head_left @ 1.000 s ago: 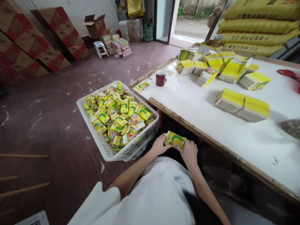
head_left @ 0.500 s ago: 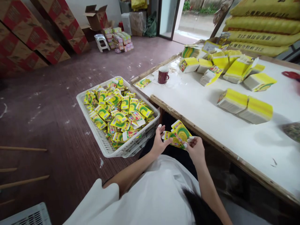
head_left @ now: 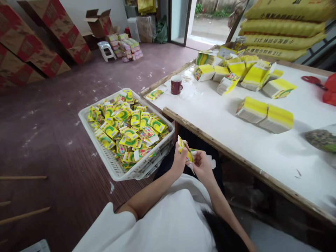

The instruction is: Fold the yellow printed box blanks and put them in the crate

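Above my lap, at the table's near edge, my left hand point(head_left: 180, 159) is closed around a yellow printed paper box point(head_left: 181, 142). My right hand point(head_left: 203, 166) pinches the lower part of the yellow cardboard, close to the left fingers. Beyond the right hand, a white-flapped end of cardboard point(head_left: 211, 161) sticks out; whether it belongs to the same box is hidden. To the left of my hands stands a white plastic basket point(head_left: 172, 130), heaped with small yellow-green boxes point(head_left: 128, 133).
On the white table point(head_left: 210, 115) are a maroon mug point(head_left: 176, 85), stacks of yellow cartons point(head_left: 277, 119) and a bowl of dark bits point(head_left: 321, 139). Red-handled scissors point(head_left: 311, 79) lie farther back. Yellow sacks point(head_left: 280, 38) rise behind. Cardboard boxes point(head_left: 56, 33) and a white stool point(head_left: 106, 50) stand on the floor.
The yellow cardboard, spread between my hands before, is now turned upright and mostly covered by my fingers. My right hand has moved left, close to my left hand. The view has shifted slightly right.
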Motion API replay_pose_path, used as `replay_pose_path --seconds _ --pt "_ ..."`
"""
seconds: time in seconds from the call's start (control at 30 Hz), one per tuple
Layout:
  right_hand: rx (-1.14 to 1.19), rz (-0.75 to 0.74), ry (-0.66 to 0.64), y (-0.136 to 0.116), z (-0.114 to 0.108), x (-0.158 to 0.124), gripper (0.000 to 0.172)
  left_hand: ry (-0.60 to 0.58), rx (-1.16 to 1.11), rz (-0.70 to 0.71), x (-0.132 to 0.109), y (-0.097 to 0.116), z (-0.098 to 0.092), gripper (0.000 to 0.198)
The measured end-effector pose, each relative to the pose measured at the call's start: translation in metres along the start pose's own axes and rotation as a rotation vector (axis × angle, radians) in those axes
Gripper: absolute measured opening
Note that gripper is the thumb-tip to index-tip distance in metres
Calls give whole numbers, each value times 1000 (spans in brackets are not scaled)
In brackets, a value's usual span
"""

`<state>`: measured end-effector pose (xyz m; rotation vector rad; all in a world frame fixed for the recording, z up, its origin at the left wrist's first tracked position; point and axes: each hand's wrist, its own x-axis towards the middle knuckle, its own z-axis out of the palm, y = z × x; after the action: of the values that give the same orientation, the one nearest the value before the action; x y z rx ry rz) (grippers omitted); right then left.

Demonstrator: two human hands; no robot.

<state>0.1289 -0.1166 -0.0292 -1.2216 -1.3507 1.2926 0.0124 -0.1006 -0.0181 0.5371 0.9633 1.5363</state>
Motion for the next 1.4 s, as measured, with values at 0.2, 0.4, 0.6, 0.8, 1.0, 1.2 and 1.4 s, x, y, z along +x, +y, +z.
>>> replay_pose_path --seconds 0.2,0.4,0.6,0.8,1.0,1.2,1.4 --pt "-232 -114 102 -5 -17 -1 24 -126 120 6 -1 2 -9 54" --pt "-379 -220 109 -7 -29 2 21 -109 248 40 4 12 -23 53" --pt "-779 -582 39 -16 -48 7 29 -389 736 347 17 53 -32 109" --pt "-574 -529 305 -10 -28 2 44 -629 1203 99 8 47 -24 73" --pt "218 83 85 2 -10 8 63 -570 1286 281 -4 27 -21 80" --pt "253 121 16 -6 -6 7 68 -595 1257 379 -7 21 -25 68" --pt "-356 -275 -127 0 -10 0 60 -596 1141 263 -1 7 -33 72"
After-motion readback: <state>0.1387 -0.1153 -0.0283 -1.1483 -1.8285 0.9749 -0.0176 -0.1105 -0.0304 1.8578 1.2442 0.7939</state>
